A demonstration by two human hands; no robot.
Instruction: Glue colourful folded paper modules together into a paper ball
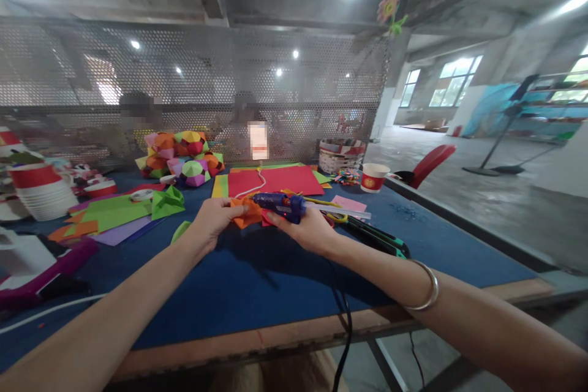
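My left hand point(214, 223) pinches a folded piece of orange paper point(248, 214) above the blue table point(206, 306). In my right hand point(312, 229) is a blue hot glue gun point(280, 205), its nozzle pointing left at the orange paper. A clear glue stick point(340, 210) sticks out of the gun's back end. Whether the nozzle touches the paper I cannot tell. Just right of the gun lies a black and green utility knife point(376, 237). Red paper sheets point(280, 180) lie behind my hands.
Coloured paper balls point(195, 171) stand at the back left, near green paper point(114, 211). On the left are stacked paper cups point(43, 190) and a purple and white device point(41, 263). A woven basket point(342, 156) and a paper cup point(374, 176) stand back right. A black cord point(346, 324) hangs over the front edge.
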